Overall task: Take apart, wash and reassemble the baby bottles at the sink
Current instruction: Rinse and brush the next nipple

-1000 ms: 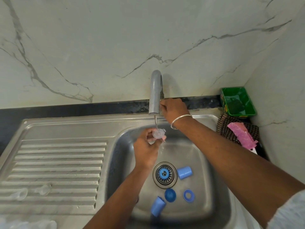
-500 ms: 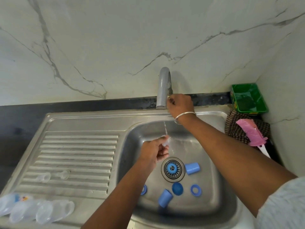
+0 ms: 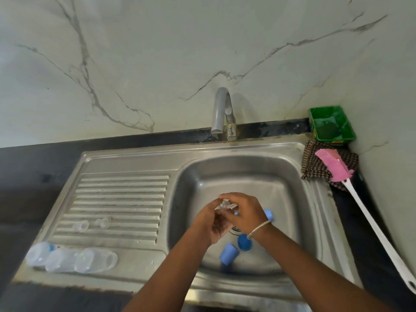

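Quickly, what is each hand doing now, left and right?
Left hand: holds the clear teat.
Right hand: fingers curled on the same teat.

Veined marble wall [image 3: 157, 52], dark countertop [image 3: 27, 176]

The drain [image 3: 234, 229] hides under the two hands. A blue cap [image 3: 269, 214] peeks out behind the right wrist. The small clear part [image 3: 224, 204] between the fingers is too blurry to name. The brush handle [image 3: 382, 235] runs off the right edge.

Soft daylight, wide-angle edge distortion
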`<state>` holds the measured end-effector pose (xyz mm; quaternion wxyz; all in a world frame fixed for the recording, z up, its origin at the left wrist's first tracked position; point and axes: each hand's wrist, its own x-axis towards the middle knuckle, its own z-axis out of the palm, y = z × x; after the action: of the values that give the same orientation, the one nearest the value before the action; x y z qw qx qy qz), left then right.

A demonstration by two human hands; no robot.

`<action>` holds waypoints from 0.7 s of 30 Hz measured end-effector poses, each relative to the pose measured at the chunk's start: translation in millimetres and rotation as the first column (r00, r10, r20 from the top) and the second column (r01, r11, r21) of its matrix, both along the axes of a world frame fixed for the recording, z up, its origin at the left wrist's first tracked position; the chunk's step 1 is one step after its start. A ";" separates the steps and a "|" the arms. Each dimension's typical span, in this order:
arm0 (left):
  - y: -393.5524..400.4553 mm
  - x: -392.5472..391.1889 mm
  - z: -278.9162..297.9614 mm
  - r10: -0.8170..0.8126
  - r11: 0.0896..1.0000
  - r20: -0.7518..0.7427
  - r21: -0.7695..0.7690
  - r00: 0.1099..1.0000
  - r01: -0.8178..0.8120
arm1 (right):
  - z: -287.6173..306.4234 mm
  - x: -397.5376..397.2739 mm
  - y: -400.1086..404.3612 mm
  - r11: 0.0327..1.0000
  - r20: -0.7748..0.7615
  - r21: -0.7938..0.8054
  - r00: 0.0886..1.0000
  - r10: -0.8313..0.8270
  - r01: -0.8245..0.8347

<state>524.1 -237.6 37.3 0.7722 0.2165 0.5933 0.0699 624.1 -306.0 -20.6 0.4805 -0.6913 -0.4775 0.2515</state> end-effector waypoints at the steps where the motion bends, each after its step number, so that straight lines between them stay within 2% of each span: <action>1: -3.3 -4.6 2.1 -0.036 0.999 -0.019 0.014 0.999 0.036 | -0.1 -0.6 -2.8 1.000 0.007 -0.005 1.000 0.011 -0.011; 3: -3.6 -11.6 -0.8 -0.095 0.995 -0.044 0.036 0.995 0.097 | 1.7 -0.2 -5.1 0.999 -0.052 -0.039 0.998 -0.022 0.020; 5: -2.3 -20.3 1.9 -0.145 0.987 -0.068 0.058 0.987 0.149 | 6.1 -1.4 -1.9 0.988 -0.139 -0.070 0.979 -0.148 0.139; 8: 4.0 -35.5 1.6 -0.262 0.918 -0.250 0.232 0.932 0.321 | 17.2 -1.8 9.2 0.956 -0.356 -0.125 0.888 -0.292 0.265; 10: 11.6 -52.8 -4.3 -0.247 0.822 -0.374 0.407 0.894 0.398 | 19.5 -2.7 16.2 0.943 -0.398 -0.211 0.859 -0.322 0.256; 13: 20.8 -76.8 -9.8 -0.243 0.595 -0.529 0.580 0.813 0.556 | 9.5 5.2 19.6 0.854 -0.277 -0.418 0.852 -0.444 0.309; 15: 30.8 -91.4 -11.2 -0.241 0.475 -0.618 0.598 0.748 0.646 | 6.9 2.9 24.2 0.849 -0.302 -0.419 0.832 -0.466 0.324; 18: 49.1 -113.9 -22.4 -0.236 0.296 -0.732 0.572 0.639 0.765 | 6.1 -4.5 31.8 0.812 -0.241 -0.476 0.837 -0.491 0.338; 21: 66.0 -135.1 -30.8 -0.229 0.166 -0.806 0.520 0.546 0.837 | 24.9 -27.7 53.0 0.842 -0.311 -0.412 0.815 -0.489 0.348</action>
<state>389.0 -171.7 6.5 0.2859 0.8016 0.5251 0.0058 596.3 -253.0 4.3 0.4873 -0.7845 -0.1511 0.3526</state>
